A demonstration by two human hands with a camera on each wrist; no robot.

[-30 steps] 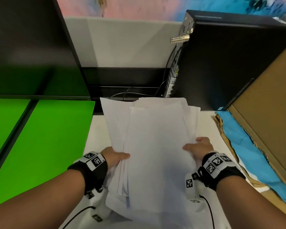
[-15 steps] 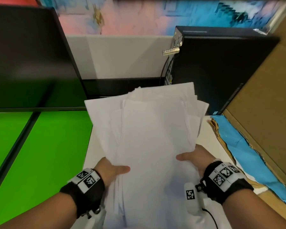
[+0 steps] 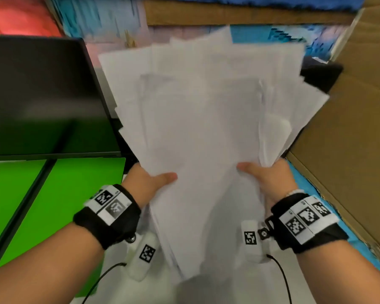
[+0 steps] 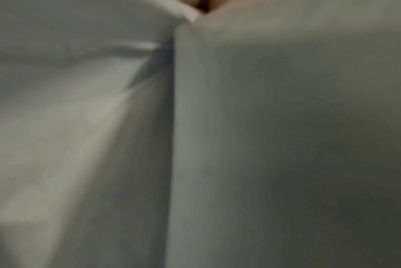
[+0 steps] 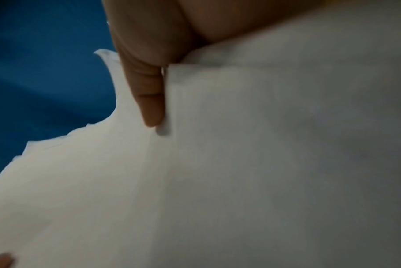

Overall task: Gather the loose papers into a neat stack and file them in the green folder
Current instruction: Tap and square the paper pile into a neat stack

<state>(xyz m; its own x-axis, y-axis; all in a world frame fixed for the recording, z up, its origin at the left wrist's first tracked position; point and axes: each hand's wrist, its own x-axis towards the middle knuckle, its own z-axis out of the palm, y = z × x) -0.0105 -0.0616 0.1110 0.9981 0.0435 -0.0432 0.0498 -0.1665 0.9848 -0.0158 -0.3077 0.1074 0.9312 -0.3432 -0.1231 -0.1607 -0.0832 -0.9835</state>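
An untidy bundle of white papers (image 3: 202, 119) stands tilted upright in front of me, its top edges fanned out unevenly. My left hand (image 3: 149, 183) grips its left side, thumb on the front sheet. My right hand (image 3: 266, 178) grips the right side the same way. The green folder (image 3: 59, 207) lies open and flat on the left of the desk. The left wrist view is filled with blurred papers (image 4: 263, 127). In the right wrist view my fingers (image 5: 149, 87) lie behind the papers (image 5: 240, 163).
A dark monitor (image 3: 42, 95) stands behind the folder on the left. A large cardboard sheet (image 3: 349, 128) with blue backing leans on the right. A black computer case (image 3: 320, 75) is mostly hidden behind the papers. White desk surface (image 3: 228, 286) shows below my wrists.
Both hands have lifted the bundle up and tilted it towards upright; its top edge now reaches much higher and covers the computer case.
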